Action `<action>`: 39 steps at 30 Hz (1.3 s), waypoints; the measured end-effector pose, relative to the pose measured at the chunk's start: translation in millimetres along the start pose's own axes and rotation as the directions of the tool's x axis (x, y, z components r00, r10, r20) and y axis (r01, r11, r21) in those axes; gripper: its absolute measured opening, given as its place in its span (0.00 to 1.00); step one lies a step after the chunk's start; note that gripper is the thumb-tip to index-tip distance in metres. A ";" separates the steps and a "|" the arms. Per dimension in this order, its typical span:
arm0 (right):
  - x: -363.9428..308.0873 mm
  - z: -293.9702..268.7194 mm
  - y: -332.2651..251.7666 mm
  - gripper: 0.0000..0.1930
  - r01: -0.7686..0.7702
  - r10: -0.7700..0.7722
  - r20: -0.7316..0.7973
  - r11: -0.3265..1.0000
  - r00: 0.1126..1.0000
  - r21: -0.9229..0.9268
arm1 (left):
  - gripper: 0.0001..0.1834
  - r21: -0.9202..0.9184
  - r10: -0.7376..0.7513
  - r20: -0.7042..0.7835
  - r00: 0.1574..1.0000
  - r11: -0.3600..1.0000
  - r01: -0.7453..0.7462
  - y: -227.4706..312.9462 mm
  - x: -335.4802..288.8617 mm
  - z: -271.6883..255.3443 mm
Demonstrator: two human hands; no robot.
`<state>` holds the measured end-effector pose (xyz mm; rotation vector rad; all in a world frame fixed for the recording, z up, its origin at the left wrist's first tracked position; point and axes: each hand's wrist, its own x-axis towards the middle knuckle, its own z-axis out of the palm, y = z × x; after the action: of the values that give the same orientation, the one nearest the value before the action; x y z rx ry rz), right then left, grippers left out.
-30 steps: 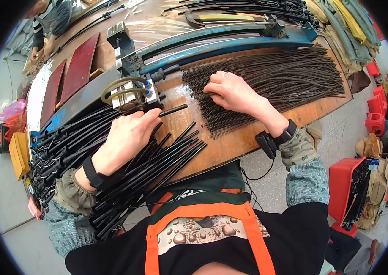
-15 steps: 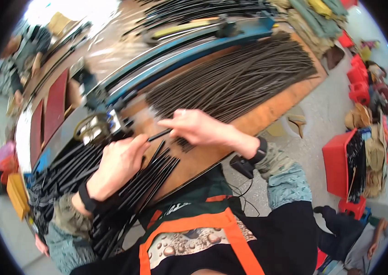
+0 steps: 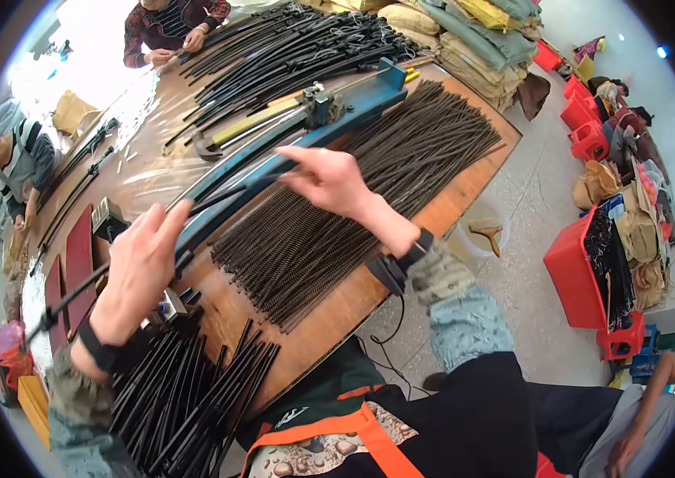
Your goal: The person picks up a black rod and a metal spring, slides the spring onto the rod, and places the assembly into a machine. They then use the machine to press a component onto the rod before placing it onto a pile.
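A long black rod slants between my hands, smeared by motion in places. My left hand is closed around it, and a thinner length with a dark collar sticks out past that hand to the lower left. At the rod's other end my right hand is closed, its fingers pinching the tip and the index finger stretched forward. Below both hands lies a wide bundle of long, thin dark coil springs. Just behind the rod runs a blue metal channel fixture with a clamp block on it.
Loose black tubes are heaped at the near left of the wooden table. More black rods lie at the back. Two people work along the far and left sides. A red bin and stacked sacks stand at right.
Both hands have moved up and away from the near edge with the rod, and the gap between them has widened. The view has shifted, bringing the far co-worker into sight.
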<state>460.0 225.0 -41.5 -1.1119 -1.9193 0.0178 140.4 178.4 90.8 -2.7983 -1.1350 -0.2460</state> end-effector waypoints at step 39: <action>15.5 56.4 -145.3 0.10 -0.180 0.034 0.228 0.727 0.973 0.662 | 0.22 0.113 -0.095 -0.080 0.992 0.988 0.103 -37.3 -120.4 -17.0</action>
<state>317.5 171.0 -5.1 -0.7174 -1.7723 0.8719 27.4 120.2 86.0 -2.6127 -1.2309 -0.2810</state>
